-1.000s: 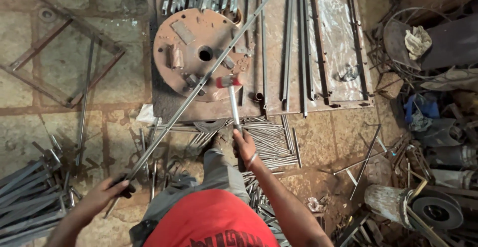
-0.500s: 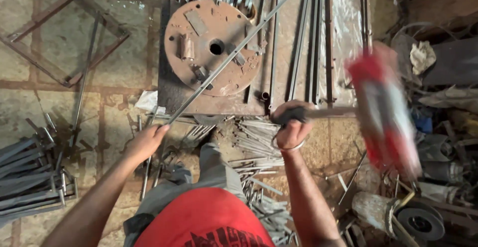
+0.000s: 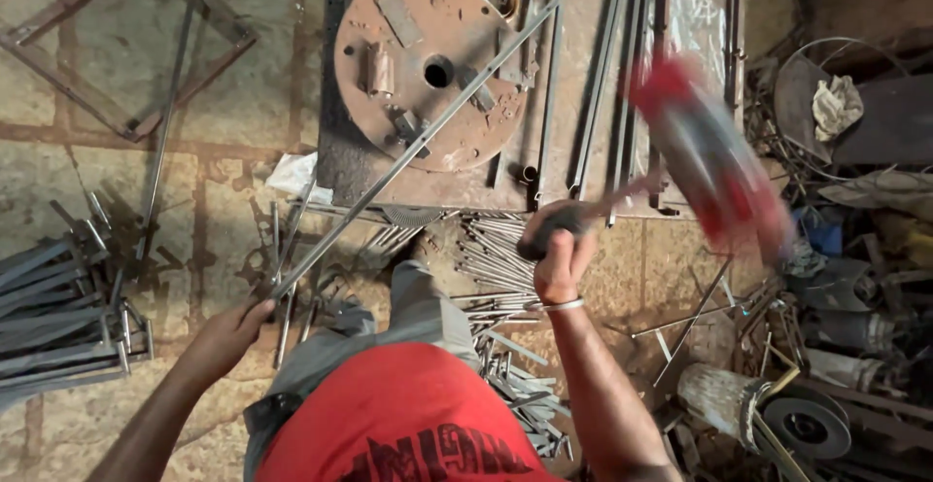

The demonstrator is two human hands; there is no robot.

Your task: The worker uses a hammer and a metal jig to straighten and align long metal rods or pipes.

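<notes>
I see my left hand (image 3: 225, 336) closed round the near end of the long steel rod (image 3: 418, 142), which runs toward one o'clock across the rusty round plate (image 3: 428, 64) on the metal bench (image 3: 583, 181). My right hand (image 3: 559, 244) grips the handle of the red-headed hammer (image 3: 709, 161), blurred at two o'clock. The rod looks stiff, thin, likely springy (best held at its end, away from the plate); the hammer looks head-heavy.
</notes>
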